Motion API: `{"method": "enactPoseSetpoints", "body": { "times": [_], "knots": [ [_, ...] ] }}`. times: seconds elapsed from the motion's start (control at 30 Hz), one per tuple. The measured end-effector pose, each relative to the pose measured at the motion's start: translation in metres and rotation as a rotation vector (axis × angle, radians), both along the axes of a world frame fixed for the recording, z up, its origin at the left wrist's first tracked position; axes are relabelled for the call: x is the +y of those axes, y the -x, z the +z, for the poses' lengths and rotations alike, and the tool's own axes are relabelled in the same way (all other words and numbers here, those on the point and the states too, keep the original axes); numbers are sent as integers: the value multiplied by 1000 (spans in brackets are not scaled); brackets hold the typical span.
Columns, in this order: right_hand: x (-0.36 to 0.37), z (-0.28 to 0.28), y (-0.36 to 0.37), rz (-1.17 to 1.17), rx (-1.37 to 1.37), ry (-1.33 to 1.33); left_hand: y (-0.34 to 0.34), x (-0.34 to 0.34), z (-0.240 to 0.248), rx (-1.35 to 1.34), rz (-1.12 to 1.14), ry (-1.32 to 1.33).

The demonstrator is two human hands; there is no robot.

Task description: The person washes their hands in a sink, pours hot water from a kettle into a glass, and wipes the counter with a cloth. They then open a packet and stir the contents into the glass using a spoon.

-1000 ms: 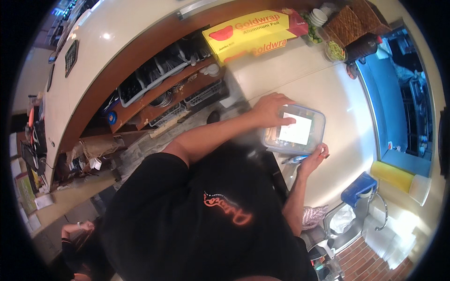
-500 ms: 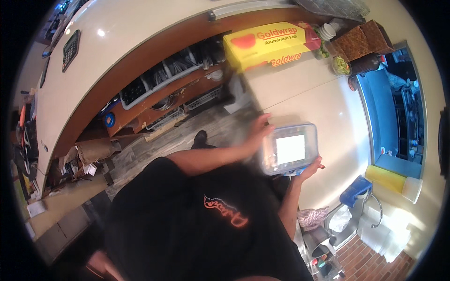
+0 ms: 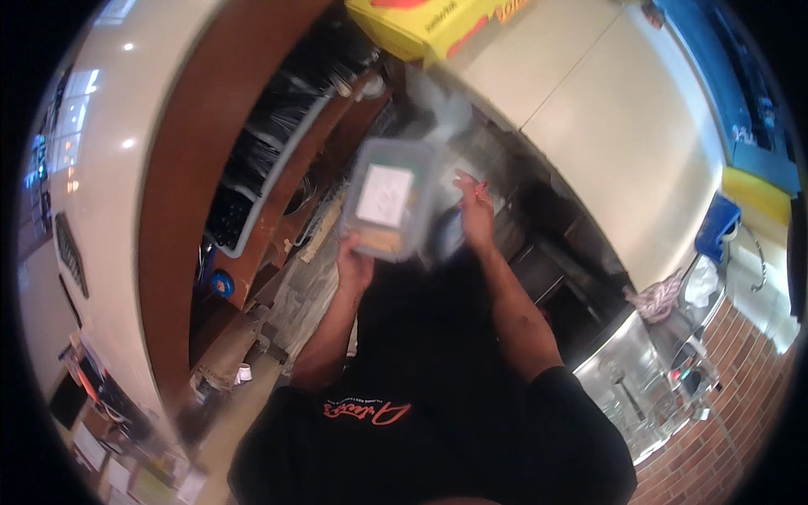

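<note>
In the head view, the lidded plastic food container is a clear box with rounded corners and a pale greyish lid rim. A white rectangular label sits on its top, bearing faint marks; an orange-tan tint shows through at the near end and a greenish one at the far end. Motion blur softens its outline.

It is held in the air, off the left edge of the cream bench, tilted slightly. The left hand grasps its near left corner. The right hand is apart from it on the right, fingers partly extended; a blurred blue item shows beside that palm, and I cannot tell whether it is gripped. The yellow foil-roll box lies at the bench's far left corner.

Half a second ago the container was over the bench's left edge, its near right corner on the right hand, with the left hand at its left side. Now it has moved left, clear of that edge.
</note>
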State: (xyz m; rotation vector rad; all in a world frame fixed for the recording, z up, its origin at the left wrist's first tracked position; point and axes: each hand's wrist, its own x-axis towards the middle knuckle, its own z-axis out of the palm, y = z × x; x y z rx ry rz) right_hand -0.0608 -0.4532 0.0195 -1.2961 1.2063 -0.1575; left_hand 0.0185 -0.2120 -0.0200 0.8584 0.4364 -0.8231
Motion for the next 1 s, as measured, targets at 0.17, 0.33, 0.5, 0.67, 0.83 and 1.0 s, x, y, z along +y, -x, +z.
{"method": "enactPoseSetpoints", "body": {
  "times": [0.17, 0.33, 0.5, 0.67, 0.83, 1.0],
  "knots": [
    [14, -100, 61, 244, 125, -142, -84, -47, -58, -90, 148, 78],
    [20, -129, 133, 93, 253, -150, -139, -70, -129, -180, 361, 88],
    [28, -156, 210, 114, 419, -176, -176, -105, -163, -310, 298, 229],
    [23, -157, 237, 72, 537, -231, -228, -131, -208, -289, 409, 283],
    [37, -188, 289, 251, 524, -38, -248, -152, -246, -247, 368, 184],
    [43, -230, 330, 770, 676, 189, -271, -156, -288, -210, 314, 70]
  ]
}}
